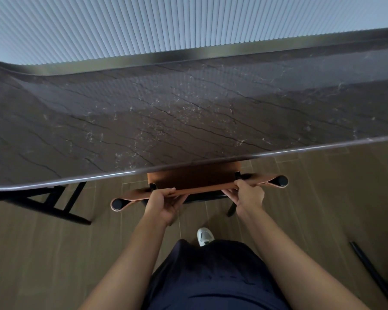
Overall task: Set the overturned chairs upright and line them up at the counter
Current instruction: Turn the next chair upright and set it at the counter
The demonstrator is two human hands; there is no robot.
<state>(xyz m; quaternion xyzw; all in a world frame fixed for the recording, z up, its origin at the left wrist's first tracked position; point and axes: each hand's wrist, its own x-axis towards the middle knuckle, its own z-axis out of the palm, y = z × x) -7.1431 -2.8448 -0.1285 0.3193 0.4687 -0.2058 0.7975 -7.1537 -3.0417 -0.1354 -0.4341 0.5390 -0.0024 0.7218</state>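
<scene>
Both hands on it now: my left hand [164,204] has its fingers curled round the top edge of the tan leather chair w/ black frame [195,179], thumb on top, and my right hand [248,196] grips the same backrest edge further right, near the round black post end. The chair's upright, seat pushed partway under the rim of the dark brown veined stone counter [188,113], backrest facing me, approx. centred in front of me. To the left, a second chair's black legs and crossbars [54,202] show under the counter edge; can't tell if that one stands straight. Wood-look tile floor [323,198] below, my white shoe [204,237] just behind the chair, navy shorts [211,276] at the bottom. A thin black rod [372,271] slants across the floor far right. Pale ribbed wall [143,25] runs behind the counter.
</scene>
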